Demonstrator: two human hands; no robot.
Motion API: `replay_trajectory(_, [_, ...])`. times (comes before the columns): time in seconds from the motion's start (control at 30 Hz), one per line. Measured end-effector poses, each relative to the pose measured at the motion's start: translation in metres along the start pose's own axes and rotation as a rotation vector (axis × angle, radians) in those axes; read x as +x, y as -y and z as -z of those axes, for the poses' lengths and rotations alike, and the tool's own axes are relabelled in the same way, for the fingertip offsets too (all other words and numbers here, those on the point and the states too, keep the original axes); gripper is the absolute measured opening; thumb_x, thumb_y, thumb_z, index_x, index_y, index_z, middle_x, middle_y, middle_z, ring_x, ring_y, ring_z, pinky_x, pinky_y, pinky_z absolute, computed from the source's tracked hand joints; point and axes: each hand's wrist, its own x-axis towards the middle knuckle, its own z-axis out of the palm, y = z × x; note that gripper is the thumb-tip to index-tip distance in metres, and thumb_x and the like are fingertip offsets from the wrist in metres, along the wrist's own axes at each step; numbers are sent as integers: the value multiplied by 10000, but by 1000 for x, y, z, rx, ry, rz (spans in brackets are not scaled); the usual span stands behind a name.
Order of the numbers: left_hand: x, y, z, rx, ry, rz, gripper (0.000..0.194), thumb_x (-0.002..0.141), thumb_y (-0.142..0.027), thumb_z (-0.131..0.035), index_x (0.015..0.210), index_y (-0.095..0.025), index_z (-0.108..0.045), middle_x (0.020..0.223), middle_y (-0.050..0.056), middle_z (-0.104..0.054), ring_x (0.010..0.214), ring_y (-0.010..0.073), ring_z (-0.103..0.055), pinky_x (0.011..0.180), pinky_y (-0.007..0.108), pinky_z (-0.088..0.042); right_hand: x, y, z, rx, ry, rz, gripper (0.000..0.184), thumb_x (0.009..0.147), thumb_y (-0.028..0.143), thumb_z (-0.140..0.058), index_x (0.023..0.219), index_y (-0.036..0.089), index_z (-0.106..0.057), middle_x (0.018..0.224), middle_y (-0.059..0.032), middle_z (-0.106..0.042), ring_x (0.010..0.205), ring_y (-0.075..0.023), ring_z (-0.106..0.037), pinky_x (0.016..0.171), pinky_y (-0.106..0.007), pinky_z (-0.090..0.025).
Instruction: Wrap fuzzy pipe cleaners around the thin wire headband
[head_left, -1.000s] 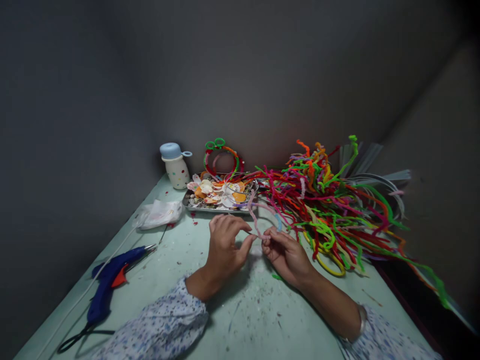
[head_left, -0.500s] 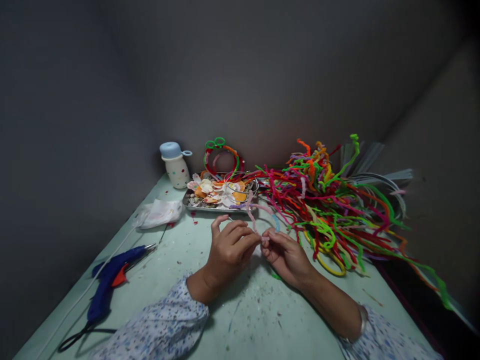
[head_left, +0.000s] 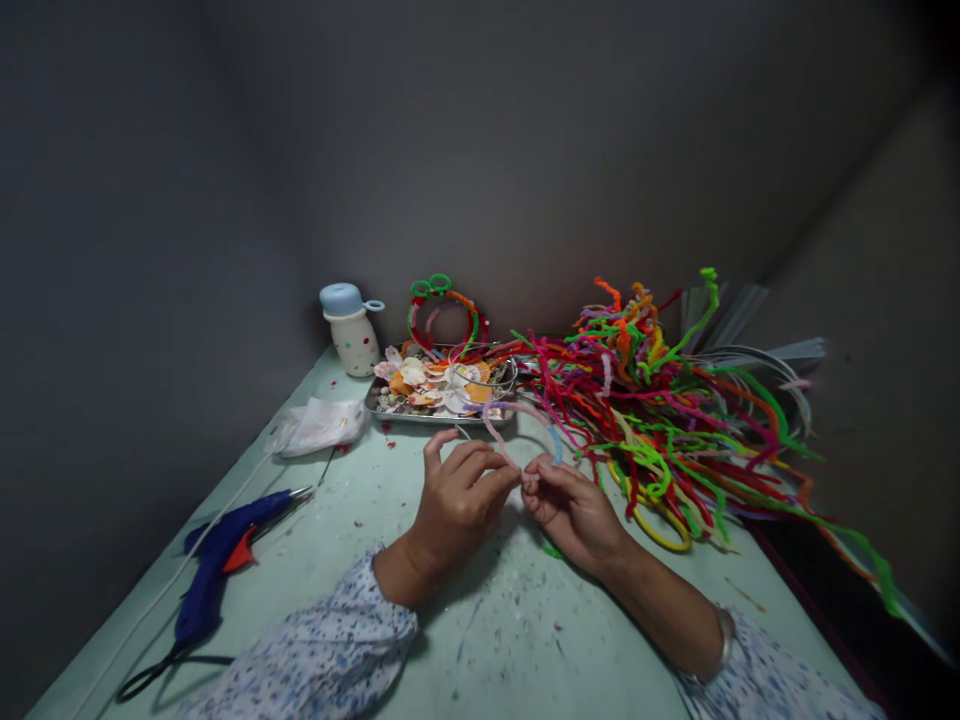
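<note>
In the middle of the table my left hand [head_left: 461, 495] is closed, thumb and forefinger pinching a pink fuzzy pipe cleaner [head_left: 496, 437]. My right hand [head_left: 574, 510] pinches the same pink piece close beside, fingertips nearly touching those of the left. From the fingertips the pink strand rises and bends over in a loop toward a light-blue fuzzy section [head_left: 556, 445] just above my right hand. A thin pale end [head_left: 463, 432] pokes out by the left forefinger. What lies inside the fingers is mostly hidden.
Behind my hands stands a metal tray [head_left: 420, 418] of flower shapes and beads. A large heap of coloured pipe cleaners [head_left: 645, 430] spreads at right. At left lie a blue glue gun [head_left: 217, 570] and a plastic packet [head_left: 319, 428]; a bottle [head_left: 352, 335] and fuzzy headbands [head_left: 442, 300] stand behind.
The pink strand's upper bend has swung slightly left and opened into a rounder loop. Both hands keep nearly the same place and pinch.
</note>
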Motion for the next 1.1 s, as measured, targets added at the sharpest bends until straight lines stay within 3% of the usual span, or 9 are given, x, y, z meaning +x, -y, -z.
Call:
replay_trajectory(0.77, [1,-3,-1,32,130,17,132,892,-167,-488,873,-192,-616,853,22,-657,920,185,-553,992,433,-261,-2,0,-2,-39,-20,1,116,803,269,-642,765,162,-667,645,-6,-614,574,-107,-552,529,-212,-438])
replay_trajectory(1.1, [3,-1,-1,23,48,35,75,880,-209,-548,875,-196,-622,857,20,-670,919,184,-570,974,439,-273,-2,0,-2,-17,-16,31,114,815,250,-624,772,155,-670,653,-7,-616,592,-103,-559,546,-203,-439])
